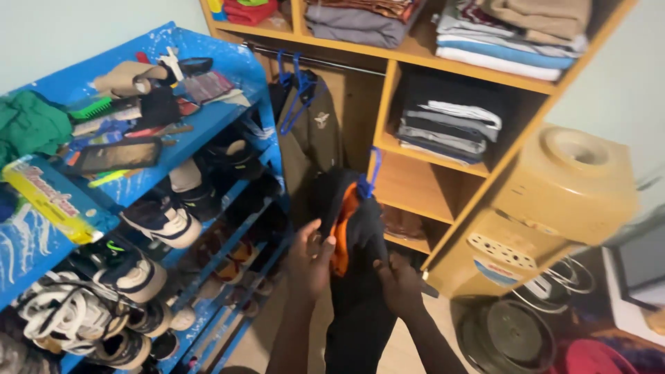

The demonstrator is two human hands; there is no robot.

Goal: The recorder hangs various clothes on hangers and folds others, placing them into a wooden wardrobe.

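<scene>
A dark garment with an orange lining [352, 235] hangs on a blue plastic hanger [369, 176] in front of me. My left hand [312, 255] grips the garment's left edge near the orange part. My right hand [398, 282] clasps the garment's lower right side. Both hands are low in the middle of the view, in front of a wooden wardrobe [443, 208].
A blue shoe rack [208, 125] stands at left, with sneakers on its shelves and clutter on top. Other clothes hang on blue hangers [298, 86] from the wardrobe rail. Folded clothes [450, 128] fill the shelves. A yellow water dispenser [554, 201] stands at right.
</scene>
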